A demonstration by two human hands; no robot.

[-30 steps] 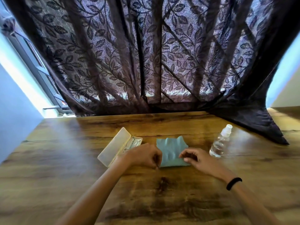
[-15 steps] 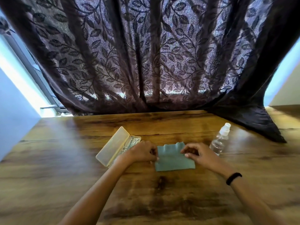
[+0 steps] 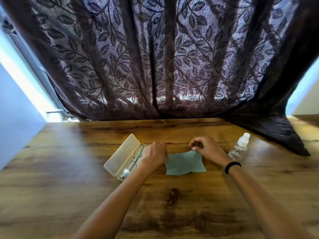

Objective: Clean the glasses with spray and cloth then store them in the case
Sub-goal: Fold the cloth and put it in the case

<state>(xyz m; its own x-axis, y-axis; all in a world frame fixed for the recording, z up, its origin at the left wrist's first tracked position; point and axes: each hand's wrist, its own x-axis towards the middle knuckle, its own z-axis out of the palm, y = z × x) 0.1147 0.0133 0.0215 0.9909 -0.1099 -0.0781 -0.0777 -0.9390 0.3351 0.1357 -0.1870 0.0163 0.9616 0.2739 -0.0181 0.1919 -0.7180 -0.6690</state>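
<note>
A teal cleaning cloth (image 3: 185, 163) lies on the wooden table (image 3: 69, 169), its far edge lifted. My left hand (image 3: 154, 155) pinches the cloth's far left corner, and my right hand (image 3: 206, 148) pinches its far right corner. Left of the cloth an open cream glasses case (image 3: 120, 156) lies with its lid folded back. Thin-framed glasses (image 3: 136, 160) lie folded inside it, partly hidden by my left wrist. A small clear spray bottle (image 3: 239, 147) with a white cap stands to the right of my right hand.
A dark leaf-patterned curtain (image 3: 164, 57) hangs along the table's far edge, and its right end drapes onto the table behind the bottle. A wall stands to the left. My right wrist wears a black band (image 3: 232, 166).
Both hands moved away from me along the cloth to its far corners. The cloth went from folded and rippled to spread wider, its far edge raised.
</note>
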